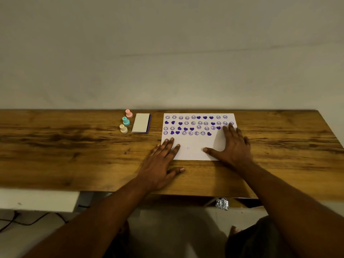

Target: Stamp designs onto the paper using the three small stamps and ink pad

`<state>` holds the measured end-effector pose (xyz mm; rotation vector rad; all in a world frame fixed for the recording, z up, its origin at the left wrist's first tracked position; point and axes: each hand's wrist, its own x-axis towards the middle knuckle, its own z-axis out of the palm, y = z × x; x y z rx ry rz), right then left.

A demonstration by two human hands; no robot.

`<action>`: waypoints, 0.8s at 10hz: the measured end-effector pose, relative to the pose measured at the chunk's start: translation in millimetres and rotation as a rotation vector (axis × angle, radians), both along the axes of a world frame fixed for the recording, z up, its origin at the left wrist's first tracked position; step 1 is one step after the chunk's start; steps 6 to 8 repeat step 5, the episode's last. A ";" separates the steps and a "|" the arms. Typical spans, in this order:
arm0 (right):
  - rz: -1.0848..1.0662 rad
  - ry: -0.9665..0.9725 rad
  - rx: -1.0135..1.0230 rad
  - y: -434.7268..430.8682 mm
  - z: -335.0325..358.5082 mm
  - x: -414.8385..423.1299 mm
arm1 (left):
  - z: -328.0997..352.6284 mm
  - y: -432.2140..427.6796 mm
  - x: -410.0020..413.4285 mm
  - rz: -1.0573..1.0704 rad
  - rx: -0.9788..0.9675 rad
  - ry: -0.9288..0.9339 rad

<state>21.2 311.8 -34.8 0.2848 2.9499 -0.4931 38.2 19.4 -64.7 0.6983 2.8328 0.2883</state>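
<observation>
A white paper [195,144] lies on the wooden table [74,146], its upper half filled with rows of purple smiley and heart prints. My left hand [161,164] rests flat with spread fingers on the paper's lower left corner. My right hand [233,144] lies flat on its right side, covering that edge. To the left of the paper sits the closed ink pad [141,123], white with a purple edge. Three small stamps stand upright beside it: pink [128,113], teal [126,121] and cream [123,128]. Neither hand holds anything.
A plain wall rises directly behind the table's far edge. The table's right corner [327,127] slants off at the right. Below the near edge I see a white shelf [37,200], dark cables [28,220] and a crumpled foil ball [222,203].
</observation>
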 end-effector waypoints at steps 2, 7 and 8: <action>-0.027 0.059 -0.049 1.8 3.8 3.1 | 0.7 0.5 1.1 0.003 0.004 0.003; -0.009 0.145 -0.035 -6.5 4.0 -1.2 | 7.2 0.8 2.5 -0.023 0.048 0.026; -0.009 0.145 -0.035 -6.5 4.0 -1.2 | 7.2 0.8 2.5 -0.023 0.048 0.026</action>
